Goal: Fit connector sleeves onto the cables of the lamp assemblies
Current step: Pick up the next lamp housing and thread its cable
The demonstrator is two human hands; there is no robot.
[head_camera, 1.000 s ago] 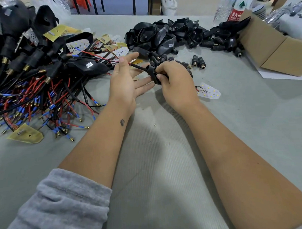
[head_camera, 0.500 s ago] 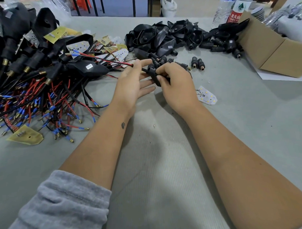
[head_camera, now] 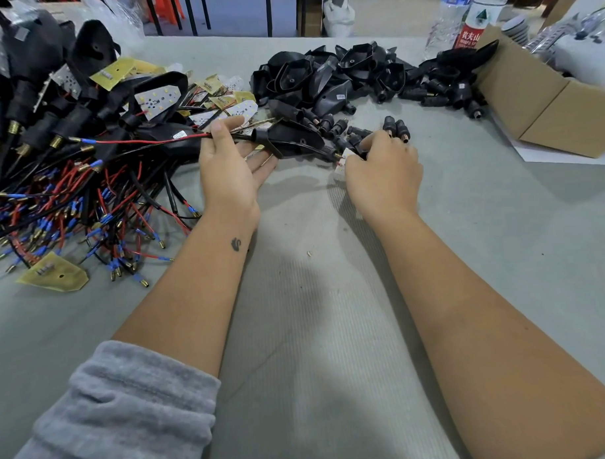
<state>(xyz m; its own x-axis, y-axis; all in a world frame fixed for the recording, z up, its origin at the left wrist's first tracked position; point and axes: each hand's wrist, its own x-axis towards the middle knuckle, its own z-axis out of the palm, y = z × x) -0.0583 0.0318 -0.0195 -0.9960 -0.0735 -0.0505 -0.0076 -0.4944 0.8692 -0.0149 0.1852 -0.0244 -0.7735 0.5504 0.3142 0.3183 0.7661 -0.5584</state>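
Grey cloth covers the desk, and chair legs stand on the floor beyond its far edge. Along the left edge lies a big heap of lamp assemblies: black housings, LED boards and red and black cables with blue-sleeved brass tips. Toward the far edge, at the middle, sits a pile of empty housings, with loose sleeves scattered in front of it. A cardboard box rests at the far right corner, with two bottles behind it.

The left hand is mostly flat, palm up, thumb pressing a red and black cable against the fingers; that cable runs through a black housing lying across the fingertips. The right hand is curled, knuckles up, among the loose sleeves, just beside the housing's brass-tipped end, fingers closed on something small and dark; I cannot tell exactly what. A small white LED board shows beneath its thumb.
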